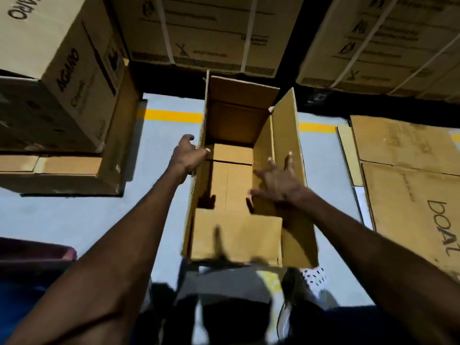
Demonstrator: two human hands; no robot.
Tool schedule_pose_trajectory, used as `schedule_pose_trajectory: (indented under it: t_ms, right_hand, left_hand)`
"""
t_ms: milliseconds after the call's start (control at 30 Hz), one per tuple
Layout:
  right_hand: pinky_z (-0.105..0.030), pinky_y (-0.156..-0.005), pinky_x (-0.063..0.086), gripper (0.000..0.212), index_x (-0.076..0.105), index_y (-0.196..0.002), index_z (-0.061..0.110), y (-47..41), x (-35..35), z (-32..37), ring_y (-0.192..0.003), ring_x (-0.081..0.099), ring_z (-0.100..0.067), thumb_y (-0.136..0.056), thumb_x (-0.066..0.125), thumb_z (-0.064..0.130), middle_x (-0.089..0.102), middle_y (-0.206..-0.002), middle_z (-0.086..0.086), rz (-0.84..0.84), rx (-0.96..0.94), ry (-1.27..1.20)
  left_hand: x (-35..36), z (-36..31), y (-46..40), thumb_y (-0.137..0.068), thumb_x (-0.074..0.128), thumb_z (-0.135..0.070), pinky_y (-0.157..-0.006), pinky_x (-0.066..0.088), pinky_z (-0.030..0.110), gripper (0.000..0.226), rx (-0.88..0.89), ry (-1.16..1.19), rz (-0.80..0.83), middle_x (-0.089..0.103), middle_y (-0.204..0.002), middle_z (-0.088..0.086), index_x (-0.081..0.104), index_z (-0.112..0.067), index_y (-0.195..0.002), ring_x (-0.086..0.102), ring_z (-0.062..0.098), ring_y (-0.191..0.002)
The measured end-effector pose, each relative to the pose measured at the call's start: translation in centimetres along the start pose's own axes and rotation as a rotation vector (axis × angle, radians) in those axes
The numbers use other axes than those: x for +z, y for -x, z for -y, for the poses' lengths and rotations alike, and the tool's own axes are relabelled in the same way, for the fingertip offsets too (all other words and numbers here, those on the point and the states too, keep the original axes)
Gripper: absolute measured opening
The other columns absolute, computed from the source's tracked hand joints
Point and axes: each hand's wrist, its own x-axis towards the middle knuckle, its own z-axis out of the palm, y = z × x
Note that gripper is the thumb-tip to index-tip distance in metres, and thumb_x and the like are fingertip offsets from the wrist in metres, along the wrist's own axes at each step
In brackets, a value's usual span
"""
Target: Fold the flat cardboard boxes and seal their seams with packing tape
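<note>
An open cardboard box point(249, 185) is standing on the grey floor point(74, 215), crossing a yellow line point(171, 117). The left hand point(188, 155) is gripping the box's left wall, fingers curled over its rim. The right hand point(276, 183) is pressing the right flap point(291, 170) with fingers spread straight. Stacked cartons point(57, 78) are crowding the left, strapped cartons point(209, 31) behind, flattened cardboard point(408, 175) lying right.

Dim, soft — wide-angle edge distortion
</note>
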Motion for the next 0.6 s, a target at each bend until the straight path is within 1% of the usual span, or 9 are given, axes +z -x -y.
schedule_pose_trajectory:
  t_ms: [67, 133, 200, 267, 400, 433, 500, 533, 600]
  right_hand:
    - [-0.059, -0.122, -0.003, 0.08, 0.018, -0.159, 0.017, -3.0, -2.0, -2.6, -0.155, 0.003, -0.028, -0.098, 0.044, 0.061, 0.016, -0.167, -0.011, -0.116, 0.045, -0.09]
    - [-0.049, -0.125, 0.009, 0.089, 0.007, -0.161, 0.014, -5.8, -3.6, -5.1, -0.155, 0.0, -0.029, -0.097, 0.055, 0.053, 0.003, -0.169, -0.011, -0.196, 0.079, -0.272]
    - [-0.046, -0.125, 0.016, 0.101, -0.003, -0.161, 0.014, -8.3, -4.9, -6.9, -0.154, 0.001, -0.032, -0.093, 0.064, 0.048, -0.008, -0.168, -0.012, -0.262, 0.141, -0.426]
    - [-0.044, -0.124, 0.018, 0.113, -0.01, -0.16, 0.012, -10.7, -6.1, -8.2, -0.154, 0.003, -0.033, -0.089, 0.072, 0.044, -0.014, -0.167, -0.013, -0.313, 0.203, -0.569]
    - [-0.046, -0.124, 0.017, 0.128, -0.016, -0.157, 0.01, -14.1, -8.0, -9.2, -0.154, 0.004, -0.032, -0.08, 0.081, 0.042, -0.008, -0.168, -0.015, -0.428, 0.137, -0.835]
    - [-0.044, -0.122, 0.022, 0.123, -0.01, -0.159, 0.014, -14.5, -7.9, -9.1, -0.153, 0.013, -0.031, -0.081, 0.079, 0.047, 0.001, -0.168, -0.014, -0.482, 0.131, -0.906]
    - [-0.04, -0.112, 0.036, 0.094, 0.022, -0.159, 0.028, -14.8, -7.5, -8.6, -0.141, 0.04, -0.026, -0.085, 0.065, 0.067, 0.035, -0.158, -0.008, -0.639, 0.227, -1.016]
    - [-0.041, -0.109, 0.042, 0.08, 0.04, -0.15, 0.034, -14.8, -7.2, -8.3, -0.13, 0.052, -0.022, -0.084, 0.054, 0.078, 0.053, -0.145, -0.003, -0.68, 0.269, -1.04]
    - [-0.05, -0.105, 0.045, 0.079, 0.063, -0.13, 0.04, -15.0, -5.9, -8.1, -0.117, 0.061, -0.021, -0.079, 0.033, 0.092, 0.07, -0.12, 0.0, -0.657, 0.231, -0.927]
  left_hand:
    - [-0.4, -0.3, -2.3, -0.091, 0.068, -0.027, -0.087, 0.055, 0.037, 0.065, 0.027, 0.074, -0.019, 0.054, -0.133, 0.006, 0.038, -0.017, -0.149, 0.058, 0.024, -0.107]
    - [-1.1, -0.8, -4.5, -0.083, 0.069, -0.035, -0.095, 0.055, 0.046, 0.068, 0.067, 0.085, -0.006, 0.056, -0.138, 0.005, 0.043, -0.023, -0.145, 0.06, 0.027, -0.114]
    - [-1.7, -1.0, -6.3, -0.082, 0.068, -0.035, -0.089, 0.058, 0.047, 0.064, 0.098, 0.101, -0.001, 0.059, -0.135, 0.004, 0.048, -0.025, -0.142, 0.064, 0.027, -0.109]
    - [-2.0, -0.7, -7.8, -0.094, 0.064, -0.025, -0.083, 0.06, 0.04, 0.049, 0.125, 0.171, 0.0, 0.063, -0.129, 0.003, 0.051, -0.025, -0.141, 0.066, 0.025, -0.104]
    - [-2.5, 0.9, -9.2, -0.098, 0.061, -0.026, -0.058, 0.054, 0.022, 0.033, 0.077, 0.345, 0.049, 0.071, -0.105, -0.002, 0.063, -0.026, -0.13, 0.069, 0.015, -0.08]
    - [-2.7, 1.3, -9.2, -0.095, 0.063, -0.032, -0.057, 0.054, 0.021, 0.036, 0.06, 0.383, 0.073, 0.072, -0.106, -0.002, 0.063, -0.025, -0.131, 0.07, 0.013, -0.079]
    - [-2.9, 2.0, -9.5, -0.088, 0.068, -0.043, -0.064, 0.055, 0.025, 0.053, 0.042, 0.458, 0.119, 0.073, -0.114, 0.002, 0.058, -0.024, -0.137, 0.072, 0.015, -0.084]
    - [-2.9, 2.2, -9.6, -0.089, 0.067, -0.044, -0.067, 0.056, 0.026, 0.053, 0.044, 0.476, 0.144, 0.073, -0.113, 0.002, 0.058, -0.023, -0.137, 0.072, 0.016, -0.085]
    - [-2.8, 2.1, -9.5, -0.097, 0.058, -0.038, -0.068, 0.057, 0.026, 0.035, 0.069, 0.505, 0.193, 0.075, -0.101, -0.002, 0.062, -0.024, -0.129, 0.071, 0.014, -0.081]
